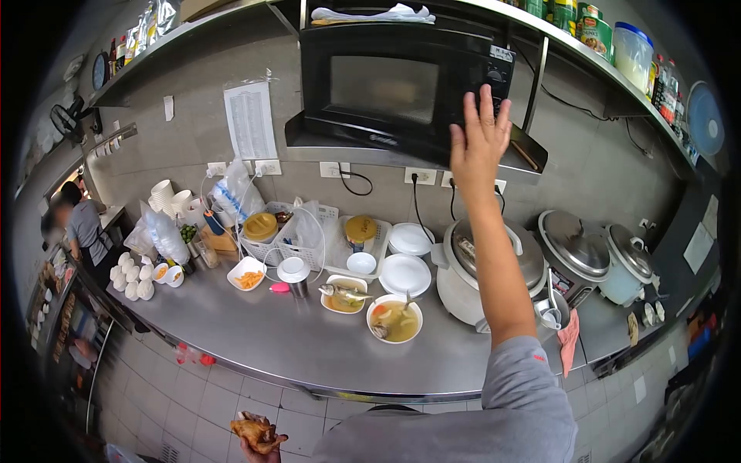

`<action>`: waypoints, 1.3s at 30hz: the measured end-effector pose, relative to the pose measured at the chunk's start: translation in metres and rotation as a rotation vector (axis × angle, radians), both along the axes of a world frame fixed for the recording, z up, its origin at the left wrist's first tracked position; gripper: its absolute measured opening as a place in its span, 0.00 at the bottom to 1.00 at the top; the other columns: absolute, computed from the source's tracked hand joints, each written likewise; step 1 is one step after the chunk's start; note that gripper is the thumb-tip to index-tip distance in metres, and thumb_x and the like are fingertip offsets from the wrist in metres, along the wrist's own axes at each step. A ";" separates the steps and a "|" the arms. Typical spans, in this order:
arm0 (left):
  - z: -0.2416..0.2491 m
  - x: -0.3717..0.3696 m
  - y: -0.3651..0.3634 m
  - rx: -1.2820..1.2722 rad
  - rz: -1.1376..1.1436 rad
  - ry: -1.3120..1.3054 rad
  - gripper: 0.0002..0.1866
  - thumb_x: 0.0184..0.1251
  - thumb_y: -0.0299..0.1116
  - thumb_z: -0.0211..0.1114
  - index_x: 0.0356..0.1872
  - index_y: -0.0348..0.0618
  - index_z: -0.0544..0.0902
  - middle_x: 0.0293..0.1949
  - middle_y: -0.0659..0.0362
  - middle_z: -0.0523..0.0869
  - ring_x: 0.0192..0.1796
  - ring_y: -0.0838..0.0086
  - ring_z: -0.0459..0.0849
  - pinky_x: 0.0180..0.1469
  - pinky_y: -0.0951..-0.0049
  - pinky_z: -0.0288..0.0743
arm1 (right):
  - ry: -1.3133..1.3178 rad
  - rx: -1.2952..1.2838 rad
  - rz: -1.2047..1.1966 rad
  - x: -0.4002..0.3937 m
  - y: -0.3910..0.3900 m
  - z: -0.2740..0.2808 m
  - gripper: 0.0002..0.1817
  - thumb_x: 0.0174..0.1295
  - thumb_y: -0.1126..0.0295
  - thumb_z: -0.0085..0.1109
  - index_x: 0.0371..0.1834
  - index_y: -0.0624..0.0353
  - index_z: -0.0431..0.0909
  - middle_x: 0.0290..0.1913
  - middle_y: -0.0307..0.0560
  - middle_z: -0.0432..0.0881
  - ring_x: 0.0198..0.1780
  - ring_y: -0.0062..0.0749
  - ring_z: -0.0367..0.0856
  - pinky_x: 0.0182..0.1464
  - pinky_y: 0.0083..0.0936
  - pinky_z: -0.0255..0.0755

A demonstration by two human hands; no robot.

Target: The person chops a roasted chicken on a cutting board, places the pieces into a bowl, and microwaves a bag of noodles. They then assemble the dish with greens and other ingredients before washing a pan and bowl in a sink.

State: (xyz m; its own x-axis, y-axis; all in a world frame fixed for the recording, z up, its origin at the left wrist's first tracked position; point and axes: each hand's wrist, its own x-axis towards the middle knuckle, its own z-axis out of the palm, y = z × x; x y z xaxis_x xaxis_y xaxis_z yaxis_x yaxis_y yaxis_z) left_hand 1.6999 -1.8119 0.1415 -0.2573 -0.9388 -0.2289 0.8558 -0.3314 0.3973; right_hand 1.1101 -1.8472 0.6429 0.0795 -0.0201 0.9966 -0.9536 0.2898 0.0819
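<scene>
Raised at the right end of the black microwave (382, 89), my right hand (481, 143) has its fingers spread and nothing in it, close to the control panel; whether it touches cannot be told. The microwave door is closed. Low in the view, beyond the counter's front edge, my left hand (258, 454) holds a browned piece of cooked chicken (256, 432). On the steel counter (324, 355) stand a bowl of soup with fish (394, 320) and a square bowl with fish (344, 295).
Large rice cookers (463, 289) stand below my right arm. White plates (405, 275), plastic baskets (309, 243), a bowl of orange pieces (247, 275) and stacked cups (162, 197) line the counter. A person (86, 228) is at the far left.
</scene>
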 end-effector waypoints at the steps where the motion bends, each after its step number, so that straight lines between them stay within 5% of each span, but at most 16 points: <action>1: 0.018 -0.004 0.003 -0.001 -0.014 -0.008 0.37 0.60 0.55 0.71 0.67 0.51 0.72 0.59 0.47 0.81 0.54 0.50 0.84 0.48 0.38 0.83 | -0.028 0.035 -0.080 -0.019 -0.005 -0.003 0.28 0.64 0.67 0.62 0.70 0.51 0.72 0.79 0.41 0.60 0.80 0.62 0.48 0.74 0.63 0.44; 5: 0.027 -0.003 0.010 -0.051 -0.017 -0.037 0.34 0.63 0.54 0.69 0.67 0.51 0.72 0.58 0.47 0.81 0.53 0.50 0.84 0.47 0.40 0.84 | -0.141 0.297 -0.358 -0.069 -0.036 -0.018 0.27 0.72 0.54 0.51 0.68 0.57 0.73 0.78 0.43 0.62 0.79 0.61 0.50 0.75 0.63 0.44; 8: 0.029 0.006 0.012 -0.037 -0.040 0.001 0.33 0.63 0.53 0.69 0.67 0.51 0.72 0.57 0.47 0.81 0.53 0.51 0.84 0.46 0.42 0.84 | -0.233 0.373 -0.341 -0.071 -0.047 -0.009 0.28 0.73 0.51 0.47 0.67 0.58 0.74 0.79 0.48 0.59 0.80 0.62 0.47 0.76 0.64 0.41; 9: 0.024 0.010 0.013 -0.039 -0.028 0.005 0.33 0.64 0.53 0.68 0.67 0.51 0.72 0.58 0.47 0.81 0.53 0.51 0.84 0.46 0.42 0.84 | -0.094 0.261 -0.402 -0.075 -0.049 -0.013 0.27 0.72 0.49 0.49 0.61 0.60 0.77 0.70 0.54 0.72 0.73 0.60 0.64 0.71 0.57 0.57; 12: 0.004 0.020 0.008 -0.043 -0.002 0.036 0.33 0.64 0.53 0.68 0.67 0.52 0.72 0.58 0.47 0.81 0.53 0.51 0.84 0.47 0.43 0.85 | -0.590 0.263 -0.074 -0.070 -0.014 0.012 0.27 0.71 0.46 0.50 0.54 0.59 0.79 0.53 0.55 0.85 0.58 0.58 0.80 0.59 0.49 0.72; 14: 0.005 0.025 0.008 -0.017 -0.014 0.046 0.34 0.64 0.53 0.68 0.69 0.53 0.71 0.59 0.47 0.80 0.53 0.52 0.83 0.47 0.43 0.85 | -0.767 0.056 -0.115 -0.101 -0.013 0.015 0.27 0.70 0.43 0.49 0.47 0.58 0.81 0.40 0.56 0.87 0.46 0.58 0.84 0.48 0.46 0.76; 18: 0.016 0.023 0.017 -0.087 0.020 -0.024 0.36 0.65 0.54 0.66 0.72 0.55 0.67 0.60 0.47 0.79 0.54 0.53 0.83 0.48 0.42 0.84 | -0.866 0.237 -0.208 -0.143 -0.019 0.034 0.31 0.73 0.42 0.40 0.46 0.60 0.82 0.45 0.61 0.86 0.51 0.59 0.83 0.52 0.50 0.74; 23: 0.022 0.024 0.020 -0.044 0.026 -0.093 0.39 0.63 0.57 0.66 0.72 0.56 0.66 0.60 0.48 0.80 0.54 0.54 0.84 0.49 0.44 0.85 | -0.952 0.201 -0.103 -0.129 -0.022 0.039 0.30 0.74 0.46 0.37 0.40 0.58 0.85 0.29 0.50 0.88 0.44 0.49 0.87 0.51 0.44 0.75; 32: 0.040 0.001 0.026 -0.002 0.070 -0.154 0.34 0.66 0.57 0.65 0.68 0.49 0.73 0.58 0.45 0.81 0.53 0.52 0.83 0.47 0.50 0.85 | -0.924 0.157 0.055 -0.152 -0.029 0.030 0.33 0.74 0.43 0.37 0.34 0.58 0.86 0.23 0.47 0.85 0.33 0.40 0.87 0.42 0.39 0.75; 33: 0.036 -0.003 0.028 -0.005 0.061 -0.114 0.36 0.64 0.58 0.64 0.68 0.50 0.71 0.57 0.46 0.81 0.53 0.51 0.83 0.45 0.44 0.84 | -0.935 0.151 0.113 -0.165 -0.033 0.028 0.35 0.74 0.41 0.37 0.32 0.59 0.86 0.21 0.48 0.84 0.31 0.37 0.86 0.41 0.38 0.74; 36: 0.010 -0.007 0.043 0.036 0.087 -0.042 0.38 0.62 0.60 0.62 0.69 0.50 0.69 0.58 0.49 0.81 0.53 0.50 0.83 0.44 0.33 0.80 | -1.065 0.155 0.416 -0.170 -0.031 0.026 0.28 0.75 0.46 0.45 0.67 0.53 0.72 0.53 0.51 0.85 0.37 0.34 0.85 0.40 0.31 0.76; 38: 0.015 -0.005 0.054 0.063 0.097 -0.037 0.36 0.65 0.58 0.60 0.69 0.47 0.69 0.62 0.49 0.78 0.59 0.51 0.80 0.51 0.29 0.76 | -0.965 0.317 0.525 -0.209 -0.026 0.009 0.28 0.74 0.47 0.45 0.71 0.49 0.69 0.60 0.50 0.81 0.51 0.36 0.83 0.56 0.34 0.75; 39: 0.015 -0.002 0.063 0.115 0.121 0.086 0.34 0.69 0.56 0.57 0.70 0.48 0.68 0.63 0.47 0.77 0.60 0.50 0.79 0.56 0.34 0.75 | -1.140 0.446 0.674 -0.294 -0.028 0.002 0.30 0.75 0.50 0.44 0.77 0.47 0.62 0.68 0.50 0.75 0.62 0.38 0.77 0.64 0.39 0.71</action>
